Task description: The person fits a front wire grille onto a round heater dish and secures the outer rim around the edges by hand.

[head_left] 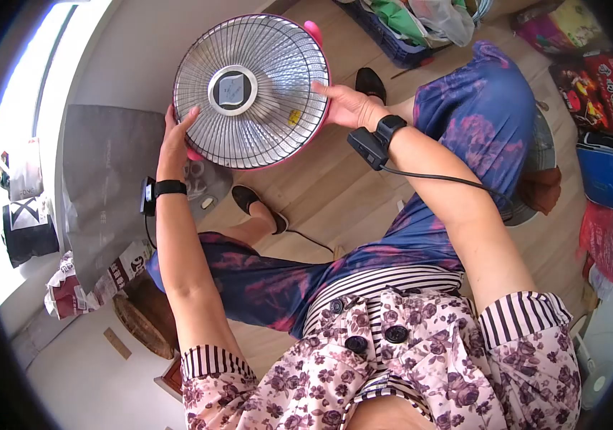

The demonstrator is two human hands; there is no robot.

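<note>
A round dish heater (271,64) with a wire guard, a silvery reflector and a pink rim is held up in front of me, its face turned towards my head. The centre of the guard carries a round badge. My left hand (175,142) grips the lower left rim, thumb over the wires. On the right rim, my right hand (348,105) is closed with its thumb on the front. The fingers of both hands are mostly hidden behind the dish. The heater's base cannot be made out.
A dark blue basket (392,44) of bags stands on the wooden floor (349,186) at the back. Red packages (611,89) and a blue case (605,175) lie at the right. Grey sheeting (109,179) covers the left side, near a woven basket (145,319). A black cord (311,239) runs between my legs.
</note>
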